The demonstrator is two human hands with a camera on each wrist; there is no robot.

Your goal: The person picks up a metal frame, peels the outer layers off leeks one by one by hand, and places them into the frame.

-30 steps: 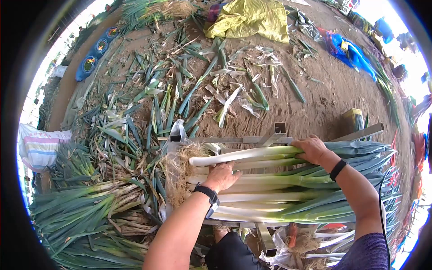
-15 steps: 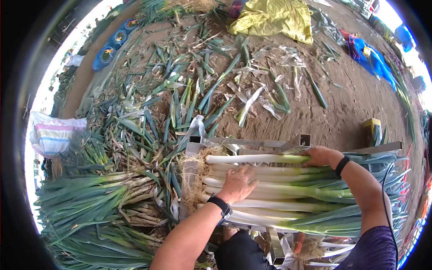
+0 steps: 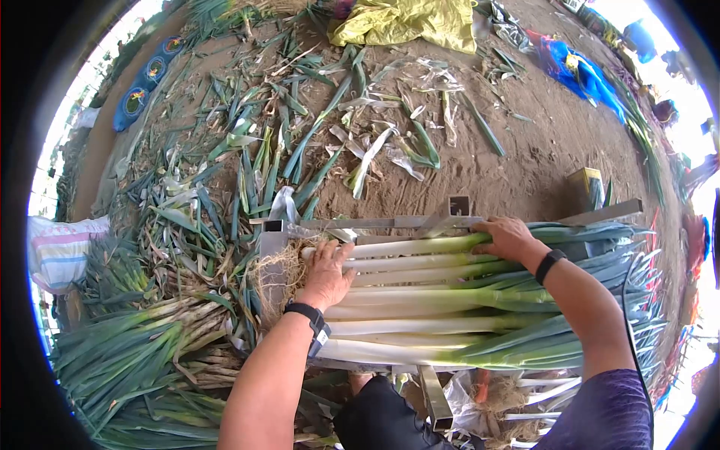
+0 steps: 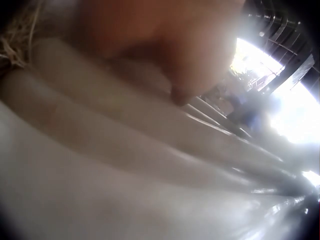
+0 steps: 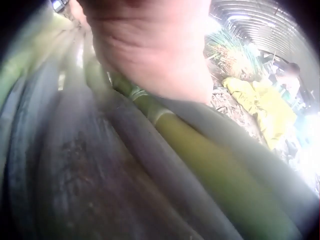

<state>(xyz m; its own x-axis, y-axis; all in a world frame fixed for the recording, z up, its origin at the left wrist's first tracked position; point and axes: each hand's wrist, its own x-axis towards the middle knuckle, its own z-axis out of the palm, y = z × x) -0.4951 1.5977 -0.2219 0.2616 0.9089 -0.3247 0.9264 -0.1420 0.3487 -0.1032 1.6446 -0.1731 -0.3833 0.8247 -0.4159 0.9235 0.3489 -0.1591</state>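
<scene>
A row of thick leeks (image 3: 420, 296) lies side by side on a metal frame (image 3: 397, 222), white ends to the left and green leaves to the right. My left hand (image 3: 328, 276) rests on the white ends beside the roots (image 3: 276, 281), its fingers stretched toward the far side. In the left wrist view its blurred fingers (image 4: 175, 45) lie over the pale stalks. My right hand (image 3: 508, 240) holds the farthest leek (image 3: 412, 247) where white turns green, thumb on the near side. The right wrist view has the palm (image 5: 155, 55) over green stalks; its fingertips are hidden there.
Bundled leeks (image 3: 127, 352) are heaped on the left by a striped sack (image 3: 67, 251). Trimmed leaves litter the soil beyond the frame, with a yellow sheet (image 3: 405, 26) at the back. More leeks (image 3: 536, 405) lie below the frame at front right.
My left hand has moved left and away from me, from the middle of the white stalks to their root ends. My right hand stays at the farthest leek, which now lies alongside the row.
</scene>
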